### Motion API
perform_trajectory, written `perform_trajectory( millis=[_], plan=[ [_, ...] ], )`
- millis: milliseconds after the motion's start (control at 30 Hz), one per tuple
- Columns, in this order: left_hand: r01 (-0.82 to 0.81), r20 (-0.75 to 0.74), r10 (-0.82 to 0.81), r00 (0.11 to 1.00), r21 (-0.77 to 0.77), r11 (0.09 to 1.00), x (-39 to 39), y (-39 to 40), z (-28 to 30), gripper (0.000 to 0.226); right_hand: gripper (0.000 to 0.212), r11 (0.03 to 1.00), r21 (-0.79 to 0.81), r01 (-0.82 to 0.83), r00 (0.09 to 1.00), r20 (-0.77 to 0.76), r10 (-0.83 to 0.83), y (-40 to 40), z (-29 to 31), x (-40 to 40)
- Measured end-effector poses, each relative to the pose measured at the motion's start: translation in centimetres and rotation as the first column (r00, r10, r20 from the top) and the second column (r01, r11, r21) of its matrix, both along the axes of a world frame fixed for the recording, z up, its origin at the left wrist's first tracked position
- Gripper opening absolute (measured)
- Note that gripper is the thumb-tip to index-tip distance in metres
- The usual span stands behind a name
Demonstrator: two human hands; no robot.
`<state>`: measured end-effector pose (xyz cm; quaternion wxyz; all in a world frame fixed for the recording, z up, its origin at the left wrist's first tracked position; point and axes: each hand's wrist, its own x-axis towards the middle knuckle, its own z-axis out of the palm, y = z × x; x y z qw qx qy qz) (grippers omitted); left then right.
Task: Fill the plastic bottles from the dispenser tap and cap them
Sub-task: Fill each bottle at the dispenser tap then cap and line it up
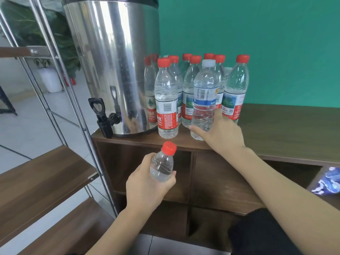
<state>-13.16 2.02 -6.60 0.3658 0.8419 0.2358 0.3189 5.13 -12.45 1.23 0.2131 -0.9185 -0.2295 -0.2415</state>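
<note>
Wooden cabinet top (276, 126): your right hand (220, 133) grasps white-capped bottle (204, 100); left hand (145, 184) grips red-capped bottle (162, 164), near.

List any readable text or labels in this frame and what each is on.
"山夫" is the only legible part of the white characters on the red label of the back-left bottle.
Front red-label bottle: barcode and white print, too blurred to read.
White-cap bottle: barcode and blue band, text unreadable.
Right bottle: small print, QR-like code, unreadable.

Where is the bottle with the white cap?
The white-capped bottle stands on the wooden cabinet top, front right of the red-capped bottles, with the right hand around its base.
</note>
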Motion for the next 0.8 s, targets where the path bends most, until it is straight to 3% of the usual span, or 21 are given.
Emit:
perform_trajectory(
  millis=[167,300,467,567,800],
  plan=[
    [-0.013,0.033,0.013,0.999,-0.006,1.000,-0.4,0.3,-0.2,0.057,0.075,0.940,0.332,-0.076,0.989,-0.097,0.115,1.7,-0.2,0.4],
    [-0.042,0.042,0.043,0.998,-0.005,0.999,-0.7,0.7,-0.1,0.058,0.068,0.853,0.502,-0.140,0.956,-0.157,0.249,1.6,-0.5,-0.5],
    [-0.071,0.080,0.074,0.994,-0.048,0.996,-1.8,1.3,0.9,0.060,0.062,0.631,0.753,-0.187,0.891,-0.141,0.433,2.0,0.4,-2.5],
    [-0.112,0.116,0.119,0.986,-0.066,0.991,-3.3,2.4,1.8,0.062,0.060,0.558,0.793,-0.245,0.851,-0.100,0.515,2.8,0.8,-5.2],
    [-0.290,0.212,0.316,0.925,-0.146,0.946,-9.5,8.9,4.3,0.065,0.055,0.510,0.777,-0.370,0.684,-0.144,0.716,9.8,-1.3,-13.4]
  ],
)
